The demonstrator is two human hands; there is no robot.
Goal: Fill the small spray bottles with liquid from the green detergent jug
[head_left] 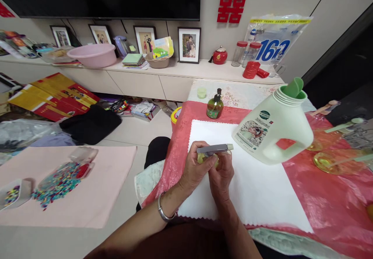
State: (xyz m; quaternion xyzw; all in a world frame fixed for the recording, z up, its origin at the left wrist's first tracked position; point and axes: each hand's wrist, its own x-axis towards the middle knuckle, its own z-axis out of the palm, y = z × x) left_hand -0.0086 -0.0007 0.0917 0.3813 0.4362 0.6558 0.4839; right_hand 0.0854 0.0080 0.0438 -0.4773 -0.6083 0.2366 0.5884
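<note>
A small yellow-green bottle (207,158) sits over the near-left part of a white cloth (256,189), largely hidden between both hands. A grey pump head (214,148) with a pale tip projects to the right above it. The left hand (196,169) wraps around the bottle from the left, fingers curled over the pump head; a metal bangle (163,211) circles that wrist. The right hand (222,170) closes on the bottle from the right, fingers pressed against it. Both hands grasp the same item and touch each other.

Just to the right, a large pale-green jug (274,128) lies tilted on the cloth, its open neck uppermost. Beyond the cloth, a green pump bottle (215,105) stands upright on the red table cover (326,196). Amber glass dishes (329,161) rest at the right edge. On the floor to the left, coloured beads (55,183) spill across a pink mat (96,185).
</note>
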